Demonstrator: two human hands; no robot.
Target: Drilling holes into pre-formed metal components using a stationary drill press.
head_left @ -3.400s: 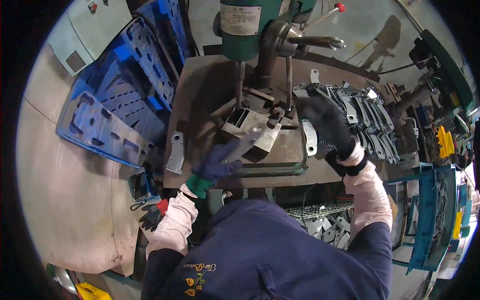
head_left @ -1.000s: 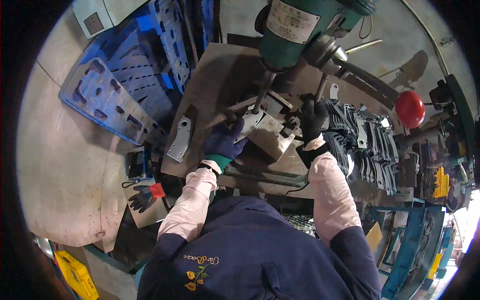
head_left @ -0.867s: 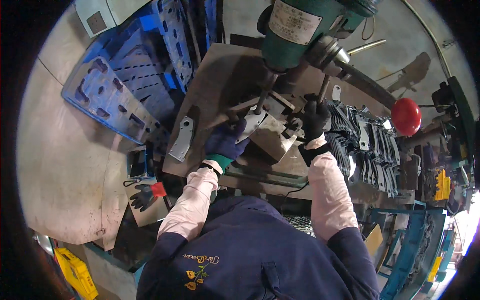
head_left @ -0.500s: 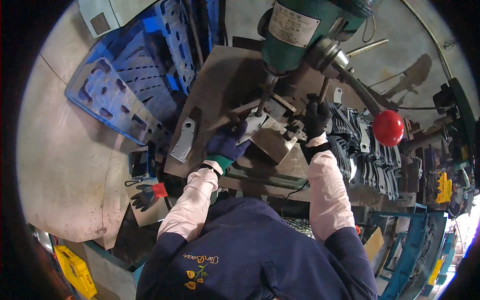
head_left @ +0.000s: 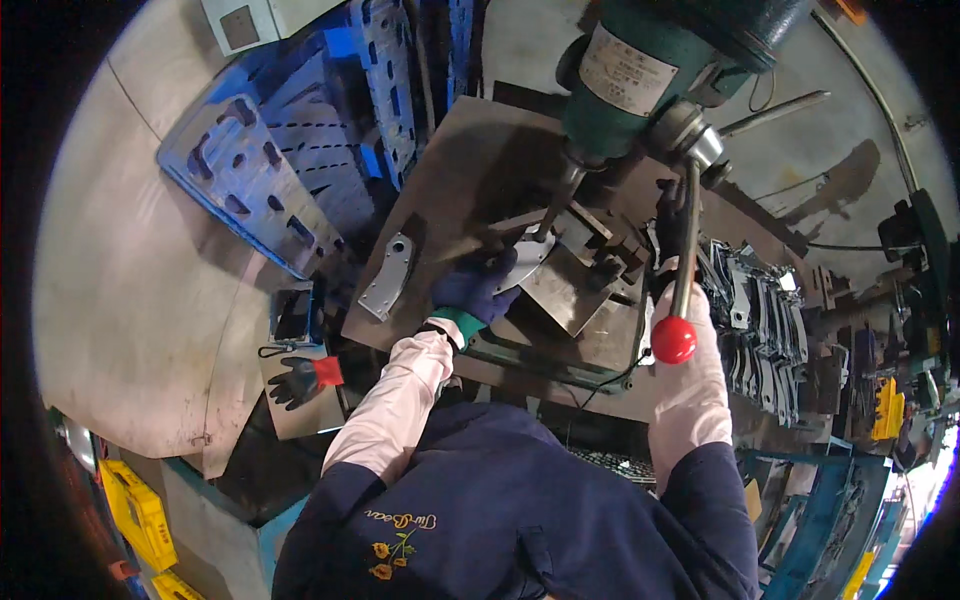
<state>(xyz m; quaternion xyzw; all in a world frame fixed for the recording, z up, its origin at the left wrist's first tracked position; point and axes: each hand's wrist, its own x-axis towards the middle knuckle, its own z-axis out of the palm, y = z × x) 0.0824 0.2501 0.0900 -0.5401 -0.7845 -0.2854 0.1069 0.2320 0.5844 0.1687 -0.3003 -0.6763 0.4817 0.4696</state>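
Work is judged mid-step. A flat curved grey metal plate (head_left: 525,258) is pressed onto the fixture block under the spindle of the green cast drill press (head_left: 650,70), near the middle of the brown steel worktable (head_left: 470,170). The left hand (head_left: 478,290), in a dark blue knit glove with a green cuff, is curled over the plate's near edge, fingers closed on it. The right hand (head_left: 672,215), in a black glove, is wrapped around a steel feed lever beside the glossy red ball knob (head_left: 673,339).

One similar dull grey plate (head_left: 388,276) is laid at the table's left edge. Many stamped grey plates (head_left: 760,320) are stacked along the right edge; drilled or undrilled cannot be told. Ribbed blue plastic pallets (head_left: 270,170) are leaned beyond the left edge.
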